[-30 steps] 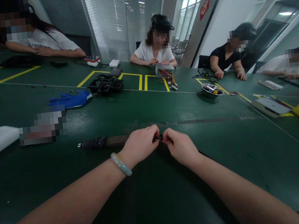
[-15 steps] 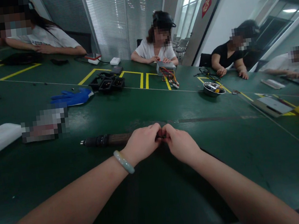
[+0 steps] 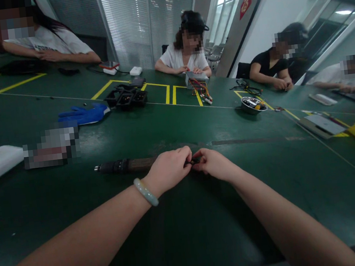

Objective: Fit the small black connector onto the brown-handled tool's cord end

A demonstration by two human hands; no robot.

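An electric screwdriver [image 3: 139,164] with a brown body and black front collar lies on the green table, its metal tip to the left. My left hand [image 3: 171,166], with a pale green bangle on the wrist, is closed around the tool's rear end. Close beside it, my right hand [image 3: 213,164] has its fingers pinched at a small dark piece by that end. The fingers hide most of this piece, so I cannot tell its kind. Both hands almost meet at the fingertips.
Beyond my hands lie a blue glove [image 3: 82,114], black plastic parts [image 3: 126,97] and a metal bowl [image 3: 253,105] of small items. A white object [image 3: 0,164] lies left. Co-workers sit across the table, one at a metal box with wires [image 3: 197,79].
My right hand has shifted slightly right, its fingers opening a small gap from my left hand. The black cable seen by my right forearm is out of sight. My left hand keeps its grip.
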